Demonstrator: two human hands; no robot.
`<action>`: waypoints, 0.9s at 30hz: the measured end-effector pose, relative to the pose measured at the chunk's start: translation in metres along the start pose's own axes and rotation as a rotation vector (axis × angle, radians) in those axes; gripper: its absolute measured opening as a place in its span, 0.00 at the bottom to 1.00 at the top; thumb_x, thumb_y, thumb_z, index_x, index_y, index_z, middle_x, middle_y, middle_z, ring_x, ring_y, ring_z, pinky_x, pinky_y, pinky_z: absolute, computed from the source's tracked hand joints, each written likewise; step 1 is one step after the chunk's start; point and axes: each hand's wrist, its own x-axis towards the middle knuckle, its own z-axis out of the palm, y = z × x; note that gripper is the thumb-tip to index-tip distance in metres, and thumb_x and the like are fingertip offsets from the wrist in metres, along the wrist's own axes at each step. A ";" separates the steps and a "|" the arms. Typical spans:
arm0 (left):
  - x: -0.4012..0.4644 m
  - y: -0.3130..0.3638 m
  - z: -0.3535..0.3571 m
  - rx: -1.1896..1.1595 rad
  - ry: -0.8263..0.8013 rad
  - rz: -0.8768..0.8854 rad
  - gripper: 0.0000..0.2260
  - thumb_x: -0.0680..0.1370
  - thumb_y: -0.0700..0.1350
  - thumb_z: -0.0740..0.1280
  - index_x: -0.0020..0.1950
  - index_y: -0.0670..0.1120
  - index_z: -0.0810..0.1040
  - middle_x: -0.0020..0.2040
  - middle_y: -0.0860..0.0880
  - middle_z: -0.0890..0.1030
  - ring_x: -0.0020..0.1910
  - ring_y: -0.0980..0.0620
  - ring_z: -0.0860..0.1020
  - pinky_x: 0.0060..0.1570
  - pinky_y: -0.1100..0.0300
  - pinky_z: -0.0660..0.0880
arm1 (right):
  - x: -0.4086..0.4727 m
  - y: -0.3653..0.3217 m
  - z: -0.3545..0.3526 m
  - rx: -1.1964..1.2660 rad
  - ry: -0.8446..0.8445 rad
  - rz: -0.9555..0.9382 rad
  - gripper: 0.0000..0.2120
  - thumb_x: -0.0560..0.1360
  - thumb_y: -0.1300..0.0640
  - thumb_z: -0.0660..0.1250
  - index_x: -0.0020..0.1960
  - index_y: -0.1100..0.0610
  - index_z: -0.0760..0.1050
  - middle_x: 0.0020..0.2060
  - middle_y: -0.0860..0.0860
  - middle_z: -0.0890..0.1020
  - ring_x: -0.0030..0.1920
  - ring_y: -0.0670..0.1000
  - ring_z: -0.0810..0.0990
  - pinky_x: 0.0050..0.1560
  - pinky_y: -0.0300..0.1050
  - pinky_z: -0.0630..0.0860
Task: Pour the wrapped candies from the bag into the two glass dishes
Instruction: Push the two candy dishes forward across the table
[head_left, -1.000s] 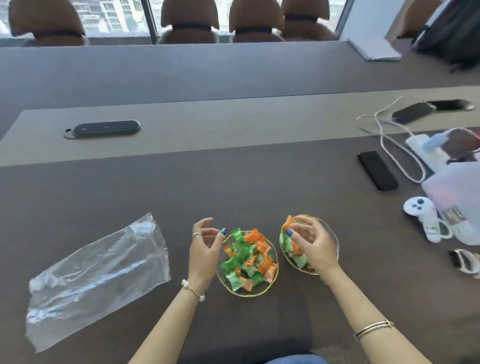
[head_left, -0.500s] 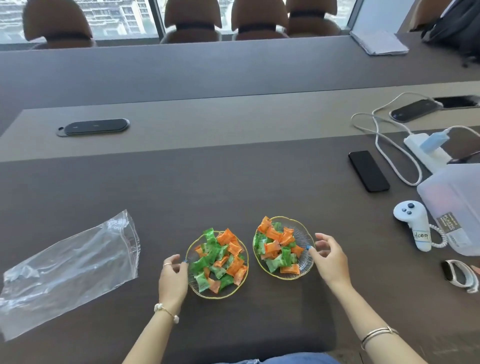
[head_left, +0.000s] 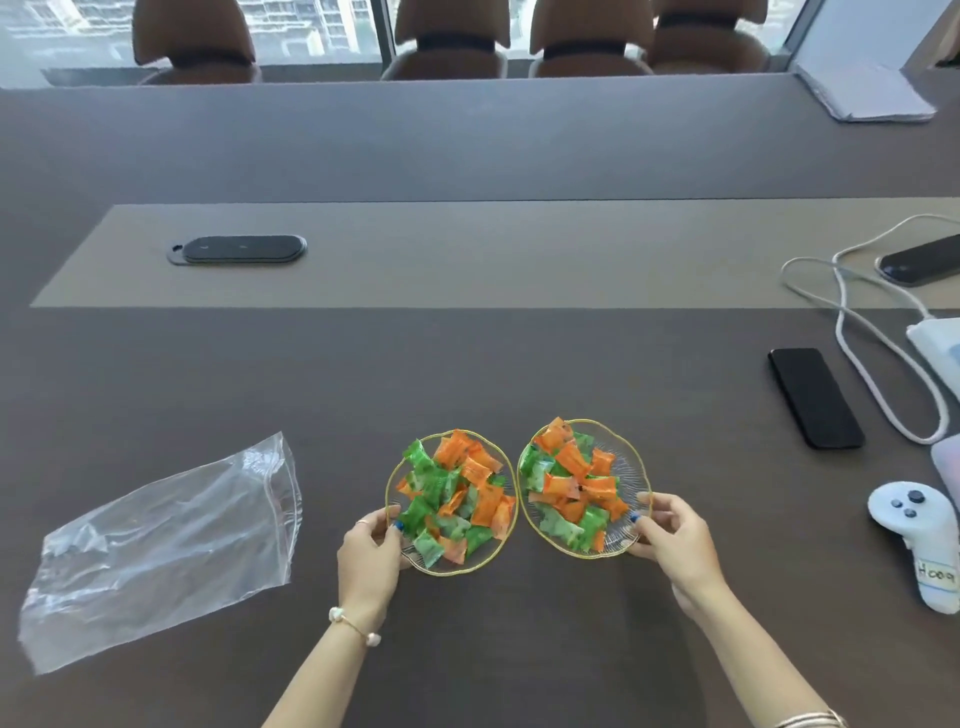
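Two gold-rimmed glass dishes stand side by side on the dark table, almost touching. The left dish (head_left: 394, 499) and the right dish (head_left: 626, 457) each hold several orange and green wrapped candies (head_left: 460, 491). My left hand (head_left: 370, 553) grips the near-left rim of the left dish, thumb over the edge. Pinching the near-right rim of the right dish is my right hand (head_left: 675, 540). The clear plastic bag (head_left: 166, 545) lies flat and empty on the table, well to the left of both hands.
A black phone (head_left: 814, 397) lies to the right, with a white cable (head_left: 878, 395) and a white controller (head_left: 917, 540) beyond it. A black oval panel (head_left: 238, 249) sits on the grey strip. Brown chairs (head_left: 449, 44) line the far side.
Both hands left the candies and dropped to the outer rims of the dishes, then closed on them. The view has shifted, so the dishes sit further right in the frame.
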 end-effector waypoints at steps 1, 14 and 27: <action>0.011 0.013 0.001 -0.015 0.003 0.010 0.13 0.75 0.36 0.61 0.56 0.44 0.80 0.48 0.44 0.83 0.46 0.45 0.82 0.41 0.54 0.82 | 0.009 -0.012 0.005 0.018 0.000 -0.007 0.11 0.72 0.71 0.62 0.50 0.60 0.74 0.35 0.55 0.77 0.36 0.51 0.78 0.29 0.38 0.79; 0.226 0.175 0.059 -0.065 0.075 0.092 0.09 0.72 0.41 0.61 0.42 0.47 0.81 0.40 0.46 0.85 0.40 0.43 0.83 0.46 0.44 0.81 | 0.215 -0.158 0.127 0.212 0.077 -0.016 0.11 0.71 0.70 0.66 0.53 0.64 0.71 0.41 0.55 0.76 0.37 0.52 0.80 0.28 0.36 0.79; 0.379 0.237 0.134 0.039 0.152 0.128 0.09 0.72 0.36 0.60 0.33 0.40 0.76 0.28 0.44 0.72 0.32 0.42 0.68 0.33 0.56 0.64 | 0.375 -0.209 0.199 0.132 0.175 -0.028 0.12 0.70 0.68 0.67 0.52 0.62 0.70 0.49 0.58 0.76 0.38 0.54 0.80 0.27 0.39 0.79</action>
